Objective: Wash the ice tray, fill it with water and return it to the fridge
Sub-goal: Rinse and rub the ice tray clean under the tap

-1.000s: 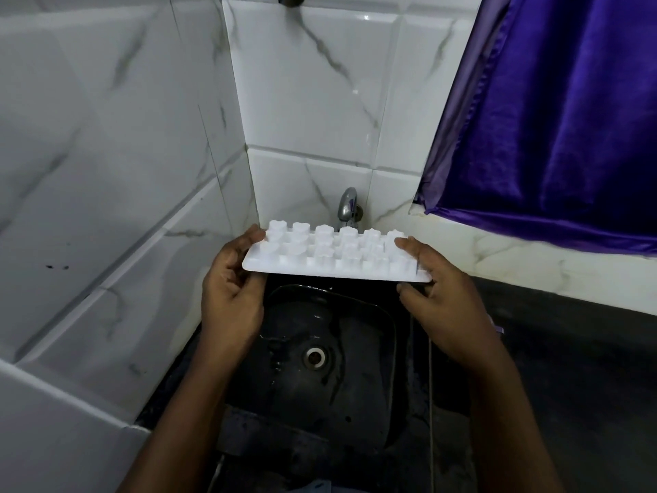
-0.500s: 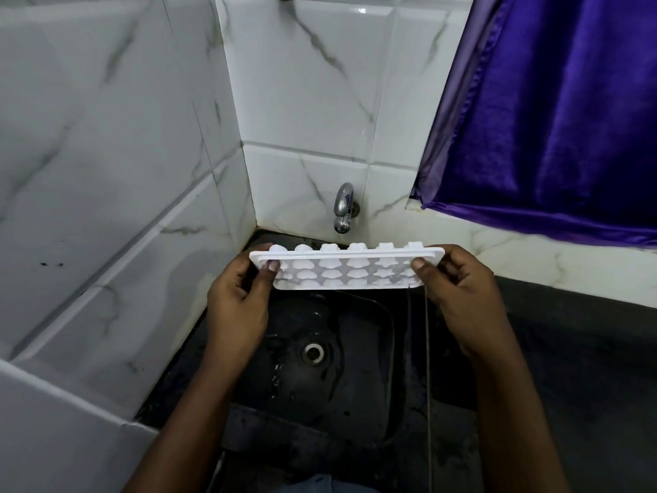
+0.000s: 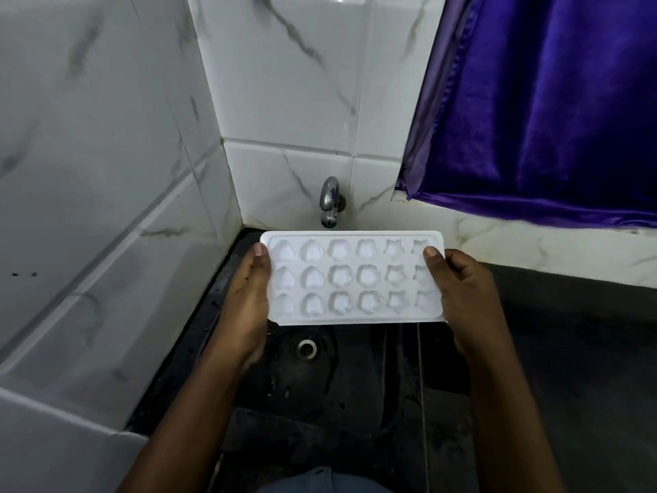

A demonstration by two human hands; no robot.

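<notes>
Two-handed hold: gripping the ice tray [image 3: 352,279] by its ends, left hand [image 3: 245,307] and right hand [image 3: 465,290], cups up over the sink [image 3: 320,378], under the tap [image 3: 330,201]. Cannot tell if washed; filling and fridge probably left.

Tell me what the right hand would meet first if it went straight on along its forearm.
Probably the tiled wall just right of the tap. The right hand grips the ice tray, whose far edge would likely reach the wall before the hand does; depth is unclear.
</notes>
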